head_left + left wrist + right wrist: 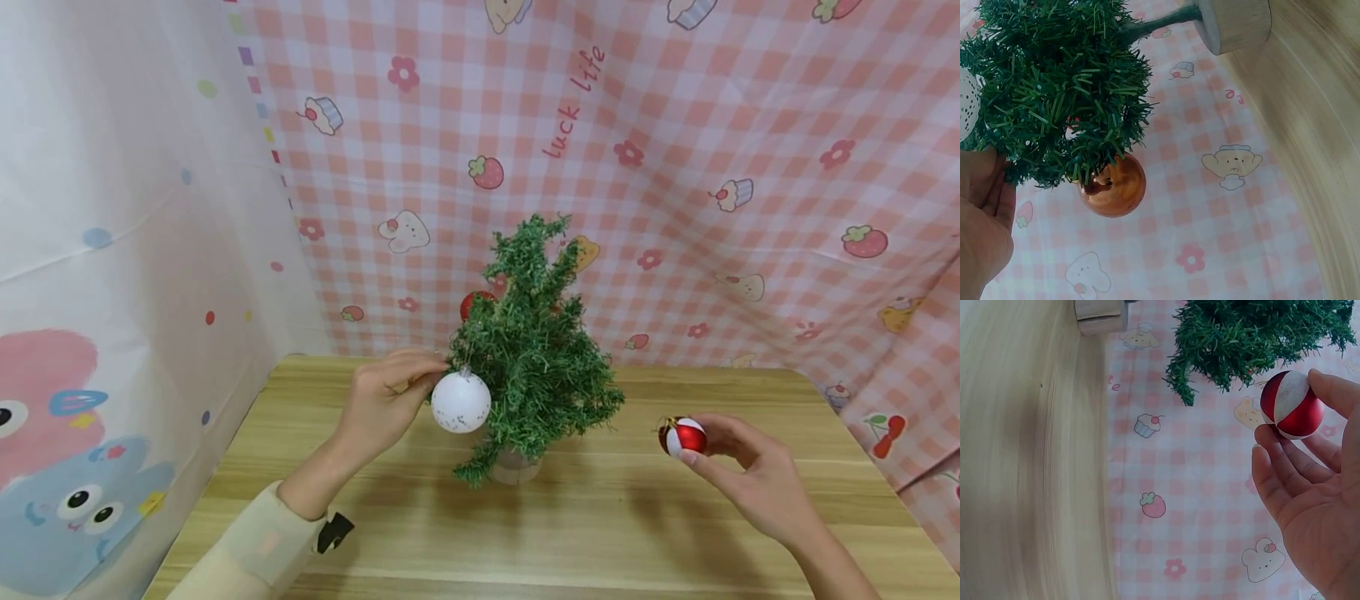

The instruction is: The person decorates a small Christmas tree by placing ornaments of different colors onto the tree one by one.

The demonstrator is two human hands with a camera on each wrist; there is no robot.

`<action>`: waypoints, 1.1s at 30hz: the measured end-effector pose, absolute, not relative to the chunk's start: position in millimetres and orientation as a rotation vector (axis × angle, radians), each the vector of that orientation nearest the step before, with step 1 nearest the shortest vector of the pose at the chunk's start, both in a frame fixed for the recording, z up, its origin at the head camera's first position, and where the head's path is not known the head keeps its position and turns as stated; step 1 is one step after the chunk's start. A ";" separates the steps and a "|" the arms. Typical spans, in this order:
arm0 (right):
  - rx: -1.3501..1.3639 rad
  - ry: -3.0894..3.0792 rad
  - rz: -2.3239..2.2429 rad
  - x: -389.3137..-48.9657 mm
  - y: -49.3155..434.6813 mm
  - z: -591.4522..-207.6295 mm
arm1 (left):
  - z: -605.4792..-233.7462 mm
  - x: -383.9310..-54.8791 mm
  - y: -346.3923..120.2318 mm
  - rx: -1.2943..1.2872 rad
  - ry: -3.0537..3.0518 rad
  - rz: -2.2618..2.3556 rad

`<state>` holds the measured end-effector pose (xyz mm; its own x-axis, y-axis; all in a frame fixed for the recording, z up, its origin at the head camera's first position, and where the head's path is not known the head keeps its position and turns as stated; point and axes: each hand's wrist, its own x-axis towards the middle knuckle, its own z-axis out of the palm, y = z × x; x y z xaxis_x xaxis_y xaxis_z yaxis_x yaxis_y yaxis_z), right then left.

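Note:
A small green artificial Christmas tree (536,367) stands on the table in a round wooden base (516,468). At its left side, my left hand (393,400) pinches the tip of a branch (1013,172). A white Christmas ball with silver specks (461,402) hangs from the tree right by those fingers. To the right of the tree, my right hand (753,471) holds a red and white striped Christmas ball (1292,405) above the table, between thumb and fingers. Its gold loop (670,425) points toward the tree.
On the tree's far left side hangs a red ball (474,305). A shiny copper-coloured ball (1114,186) hangs low on it in the left wrist view. Behind the wooden table (600,533) is a pink checked cloth (697,108); a white printed cloth (150,250) covers the left.

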<state>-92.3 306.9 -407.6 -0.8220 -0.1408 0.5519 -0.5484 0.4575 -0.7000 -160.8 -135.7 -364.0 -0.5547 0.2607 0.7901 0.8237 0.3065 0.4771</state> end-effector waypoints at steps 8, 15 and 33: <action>0.646 -2.243 1.392 -92.1 298.3 -404.4 | -362.8 -163.1 -133.2 -0.967 -1.979 -1.245; 0.688 -2.195 1.472 -89.0 286.1 -396.4 | -363.8 -164.0 -133.6 -0.950 -1.965 -1.252; 0.806 -2.091 1.487 -86.3 262.3 -381.5 | -358.5 -149.3 -132.8 -0.898 -1.832 -1.221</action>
<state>-86.3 262.3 -381.5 -0.7292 -0.2010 0.6541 -0.6839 0.2487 -0.6859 -149.3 -132.8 -358.5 -0.4765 0.1461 0.8670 0.8563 0.3005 0.4200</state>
